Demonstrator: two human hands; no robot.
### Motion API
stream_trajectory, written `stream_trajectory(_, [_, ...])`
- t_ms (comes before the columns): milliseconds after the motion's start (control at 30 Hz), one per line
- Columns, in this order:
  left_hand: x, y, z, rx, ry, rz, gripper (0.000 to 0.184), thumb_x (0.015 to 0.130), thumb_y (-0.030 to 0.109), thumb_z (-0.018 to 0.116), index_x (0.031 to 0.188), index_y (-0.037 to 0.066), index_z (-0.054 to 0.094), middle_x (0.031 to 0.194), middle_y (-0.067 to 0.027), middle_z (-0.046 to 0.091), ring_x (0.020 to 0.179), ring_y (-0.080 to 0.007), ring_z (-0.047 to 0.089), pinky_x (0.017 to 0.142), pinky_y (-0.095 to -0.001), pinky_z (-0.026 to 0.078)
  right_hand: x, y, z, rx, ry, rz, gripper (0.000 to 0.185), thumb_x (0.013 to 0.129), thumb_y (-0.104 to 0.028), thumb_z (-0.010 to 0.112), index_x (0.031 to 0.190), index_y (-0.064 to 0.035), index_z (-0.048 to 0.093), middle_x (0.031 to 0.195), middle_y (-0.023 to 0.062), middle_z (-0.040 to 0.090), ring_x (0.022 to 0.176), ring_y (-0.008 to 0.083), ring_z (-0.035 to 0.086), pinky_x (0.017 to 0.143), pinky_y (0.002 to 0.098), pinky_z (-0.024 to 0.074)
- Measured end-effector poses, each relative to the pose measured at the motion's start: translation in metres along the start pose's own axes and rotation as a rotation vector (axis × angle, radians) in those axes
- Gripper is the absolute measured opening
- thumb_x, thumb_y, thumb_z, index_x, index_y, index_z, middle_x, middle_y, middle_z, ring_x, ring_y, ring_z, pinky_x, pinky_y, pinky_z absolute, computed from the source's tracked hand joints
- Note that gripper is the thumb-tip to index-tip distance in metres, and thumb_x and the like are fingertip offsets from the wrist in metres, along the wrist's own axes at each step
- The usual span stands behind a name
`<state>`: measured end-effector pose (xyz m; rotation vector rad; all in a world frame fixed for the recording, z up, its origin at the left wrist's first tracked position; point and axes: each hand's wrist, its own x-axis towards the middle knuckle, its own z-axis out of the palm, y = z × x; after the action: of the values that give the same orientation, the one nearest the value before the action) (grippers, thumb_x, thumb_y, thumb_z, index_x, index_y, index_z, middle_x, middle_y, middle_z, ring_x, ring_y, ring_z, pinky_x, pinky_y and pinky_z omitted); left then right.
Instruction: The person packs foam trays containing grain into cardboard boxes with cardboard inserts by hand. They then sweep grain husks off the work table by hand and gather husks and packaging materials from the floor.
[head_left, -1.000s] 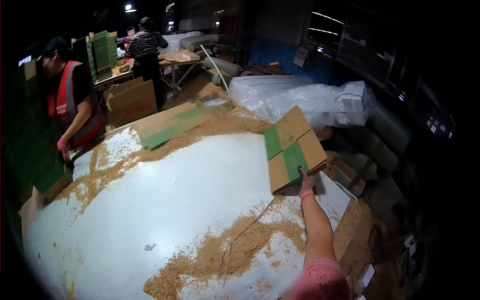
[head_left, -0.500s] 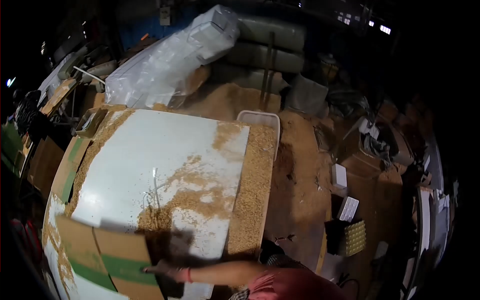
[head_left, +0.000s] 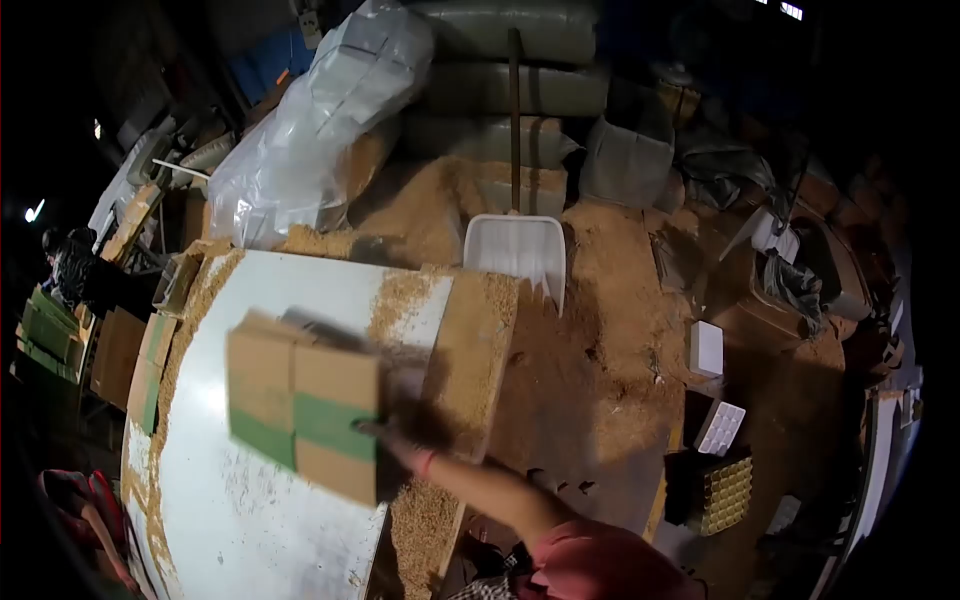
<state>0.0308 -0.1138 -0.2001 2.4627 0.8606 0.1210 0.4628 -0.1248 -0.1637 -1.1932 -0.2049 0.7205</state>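
Observation:
A stack of flat folded brown cardboard with green bands (head_left: pixel 335 420) is held up over the white tabletop (head_left: pixel 215 500), left of the frame's centre. My right hand (head_left: pixel 395 445) grips its right edge, thumb on the near face and the other fingers hidden behind. A red band circles the wrist. Motion blurs the cardboard and hand. My left hand is out of view.
Sawdust (head_left: pixel 400 300) lies along the table edges. A white shovel (head_left: pixel 515 250) stands beyond the table. Plastic-wrapped white goods (head_left: pixel 320 120) are behind it. Trays (head_left: pixel 725 495) and an open carton (head_left: pixel 755 290) are right. A person in red (head_left: pixel 85 510) is at lower left.
The view has swung right and down, showing more floor. My right hand still holds the cardboard, which has moved from the table's edge to hang over it, its face turned toward me.

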Motion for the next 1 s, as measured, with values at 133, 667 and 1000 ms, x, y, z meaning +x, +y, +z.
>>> stream_trajectory(133, [0.035,0.081,0.004,-0.024,-0.05,0.126,0.048,0.09,0.02,0.058,0.131,0.0,0.044,0.131,-0.0244,0.046,0.122,-0.037,0.044,0.103,-0.0418,0.035,0.008,-0.118,-0.193,0.371,0.319,-0.321,0.033,0.087,-0.022,0.062,0.109,0.002,0.061,0.102,0.0113,0.064,0.088,0.0205,0.064,0.083,0.0349,0.051])
stream_trajectory(667, [0.085,0.268,0.086,-0.051,-1.039,1.094,0.045,0.093,0.019,0.053,0.132,-0.001,0.043,0.131,-0.0201,0.047,0.122,-0.0308,0.045,0.104,-0.0386,0.034,-0.467,0.057,-0.215,0.247,1.55,-0.8,0.035,0.094,-0.025,0.052,0.125,-0.01,0.056,0.104,0.0029,0.062,0.094,0.0136,0.057,0.077,0.0299,0.0465])
stream_trajectory(1000, [-0.123,0.314,0.14,0.343,-1.543,1.405,0.043,0.094,0.018,0.049,0.132,-0.001,0.042,0.132,-0.0175,0.048,0.121,-0.027,0.045,0.104,-0.0366,0.034,-0.803,0.353,0.026,0.021,2.386,0.416,0.03,0.088,-0.024,0.058,0.102,0.0018,0.066,0.092,0.0093,0.07,0.082,0.0151,0.065,0.072,0.03,0.0514])
